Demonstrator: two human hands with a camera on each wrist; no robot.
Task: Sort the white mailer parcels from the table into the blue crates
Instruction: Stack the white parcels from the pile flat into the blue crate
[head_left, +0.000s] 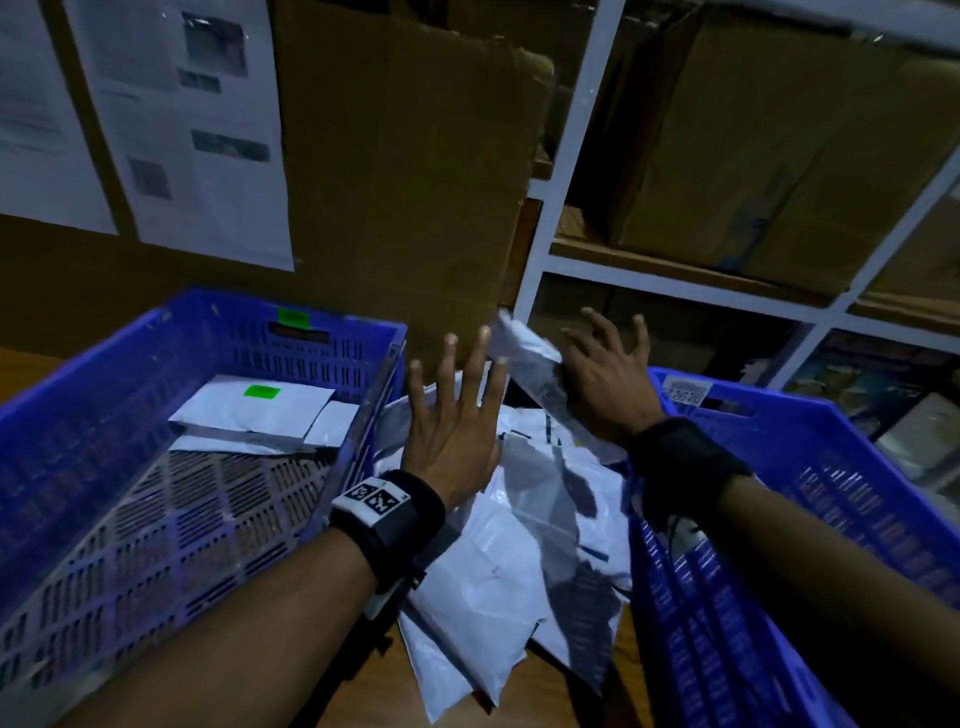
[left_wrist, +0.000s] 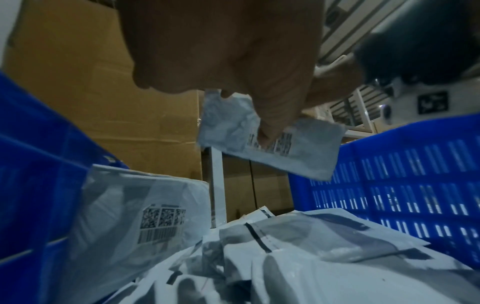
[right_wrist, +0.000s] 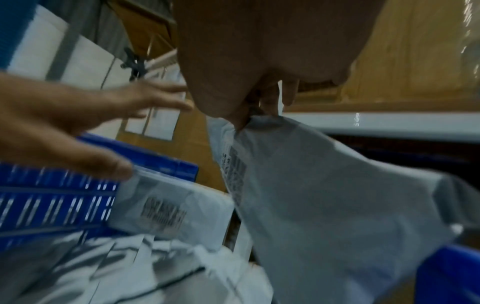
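My right hand (head_left: 602, 374) holds a white mailer (head_left: 524, 353) up in the air between the two blue crates, pinching its top edge; the mailer (right_wrist: 337, 195) hangs down from the pinch, barcode label showing. My left hand (head_left: 457, 415) hovers beside it, open with fingers spread, over the pile of white mailers (head_left: 519, 545) on the table. In the left wrist view the left thumb overlaps the held mailer (left_wrist: 306, 156); I cannot tell whether it touches. The left crate (head_left: 156, 364) holds a few flat mailers (head_left: 249, 415). Little shows of the inside of the right crate (head_left: 831, 467).
A tall cardboard sheet (head_left: 405, 182) stands just behind the crates. White metal shelving (head_left: 571, 156) with cardboard boxes (head_left: 779, 156) fills the back right. Printed papers (head_left: 197, 130) hang on the wall at left. Wooden tabletop (head_left: 374, 691) shows near me.
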